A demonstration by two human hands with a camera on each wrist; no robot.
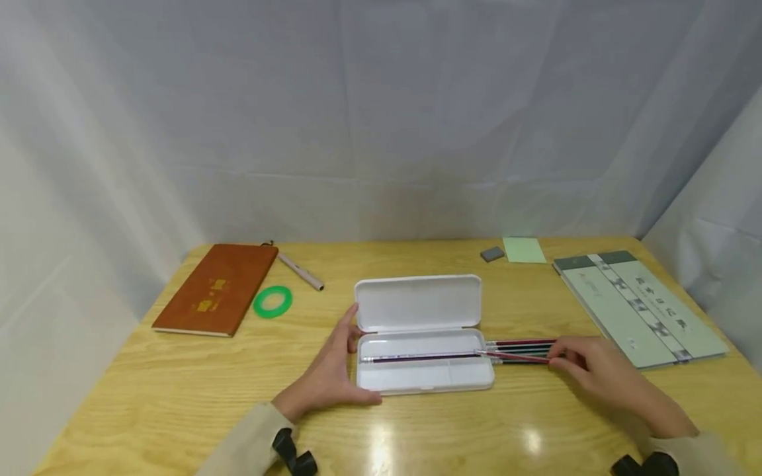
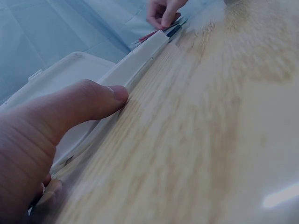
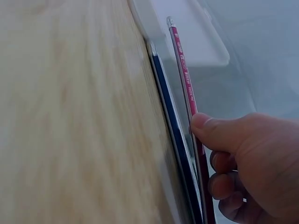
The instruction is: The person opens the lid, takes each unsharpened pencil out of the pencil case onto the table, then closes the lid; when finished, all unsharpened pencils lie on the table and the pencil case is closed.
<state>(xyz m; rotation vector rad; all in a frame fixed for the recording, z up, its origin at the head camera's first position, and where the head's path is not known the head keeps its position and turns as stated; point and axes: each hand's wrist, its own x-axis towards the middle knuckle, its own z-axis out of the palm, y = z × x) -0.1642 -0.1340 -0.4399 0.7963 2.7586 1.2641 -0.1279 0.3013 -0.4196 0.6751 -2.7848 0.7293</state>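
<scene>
An open white pencil case (image 1: 425, 382) lies on the table with its lid raised at the back. One dark pencil (image 1: 417, 359) lies lengthwise inside it. My left hand (image 1: 330, 370) grips the case's left end, thumb along the front wall and fingers round the back corner. To the right of the case, my right hand (image 1: 595, 363) pinches a red pencil (image 3: 184, 77) between thumb and fingers. Its eraser end tilts up over the case's right rim. Beneath it, several more pencils (image 1: 524, 342), red and dark, lie on the table beside the case.
At the left are a brown notebook (image 1: 220, 284), a green tape roll (image 1: 257, 306) and a pen (image 1: 300, 272). A grey eraser (image 1: 492, 254) and pale green sticky notes (image 1: 524, 250) lie at the back. A light green book (image 1: 639, 307) sits at the right, near my right hand.
</scene>
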